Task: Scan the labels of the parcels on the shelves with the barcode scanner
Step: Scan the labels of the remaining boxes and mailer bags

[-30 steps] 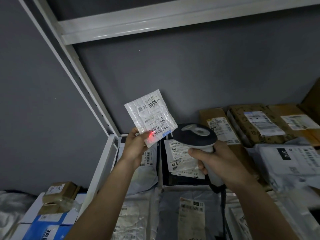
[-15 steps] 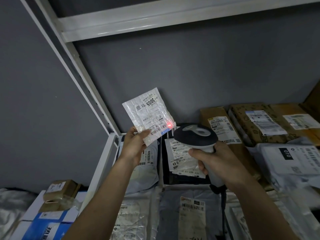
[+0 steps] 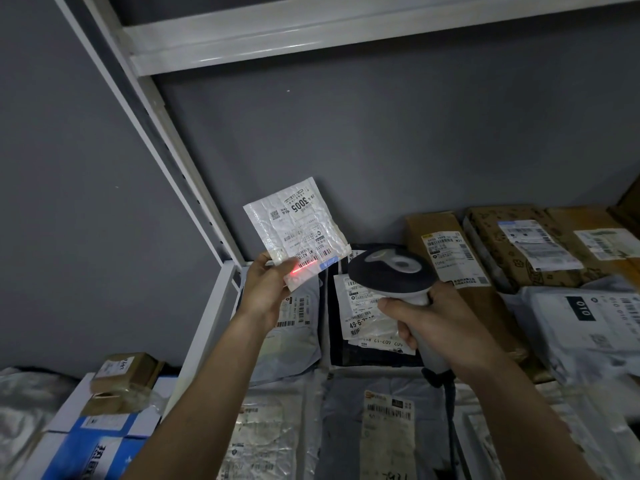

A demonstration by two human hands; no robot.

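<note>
My left hand (image 3: 265, 291) holds a small white padded parcel (image 3: 296, 230) upright by its lower edge, label facing me, marked 3005. A red scan line glows across the barcode at the parcel's bottom, just above my thumb. My right hand (image 3: 433, 327) grips the handle of the barcode scanner (image 3: 391, 271), whose dark head points left at the parcel from close range. Its cable hangs down below my wrist. Several other labelled parcels lie on the shelf underneath.
Brown cardboard boxes (image 3: 519, 244) with labels line the shelf's back right. Grey and white mailer bags (image 3: 388, 424) cover the front. A white shelf upright (image 3: 194, 188) rises at left. Beyond it stand a blue-white box (image 3: 100, 441) and a small taped carton (image 3: 121, 379).
The red scanner light moved from a spot at the barcode's right end to a line across its left part. The parcel and both hands shifted only slightly.
</note>
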